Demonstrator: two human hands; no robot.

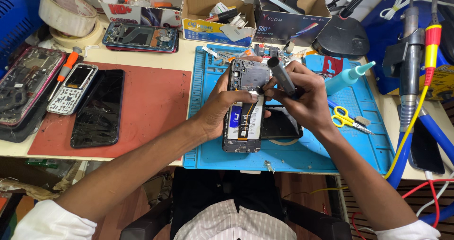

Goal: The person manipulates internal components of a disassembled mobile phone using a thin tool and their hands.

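My worktop is pale cream, its near edge running across in front of me. A blue mat covers its middle and a red mat lies toward its left side. Below the near edge I see reddish-brown wooden floor and the black arms of my chair. The light is bright and even.

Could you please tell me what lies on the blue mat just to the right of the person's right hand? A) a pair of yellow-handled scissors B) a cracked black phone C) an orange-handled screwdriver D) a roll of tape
A: the yellow-handled scissors lie on the blue mat beside the right hand, which holds a grey screwdriver to the opened phone gripped in the left hand.
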